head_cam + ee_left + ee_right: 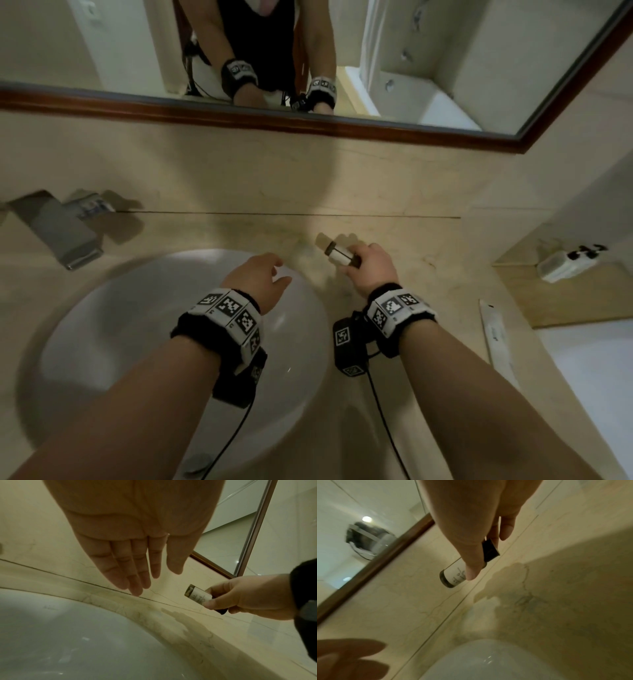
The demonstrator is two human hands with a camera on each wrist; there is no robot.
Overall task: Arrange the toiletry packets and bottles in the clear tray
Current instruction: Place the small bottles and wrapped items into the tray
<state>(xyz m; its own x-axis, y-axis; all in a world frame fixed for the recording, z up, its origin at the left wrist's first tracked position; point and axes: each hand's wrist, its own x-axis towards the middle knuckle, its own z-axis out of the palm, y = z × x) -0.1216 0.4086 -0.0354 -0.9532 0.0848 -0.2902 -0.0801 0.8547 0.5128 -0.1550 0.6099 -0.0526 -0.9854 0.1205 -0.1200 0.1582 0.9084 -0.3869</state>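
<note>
Right hand (371,265) pinches a small bottle (340,256) by its dark cap end, held tilted above the counter (394,219) behind the sink (102,308) rim. Left hand (258,279) hovers over the sink, fingers straight, holding nothing.

bottle (342,255): white label, dark cap, 1 o'clock of sink | sink (102,325): white | counter (428,274): beige marble, veined | mirror frame (239,118): brown | wristbands (227,320): black-and-white squares

A small white-labelled bottle (340,257) with a dark cap lies tilted, held above the beige counter.
</note>
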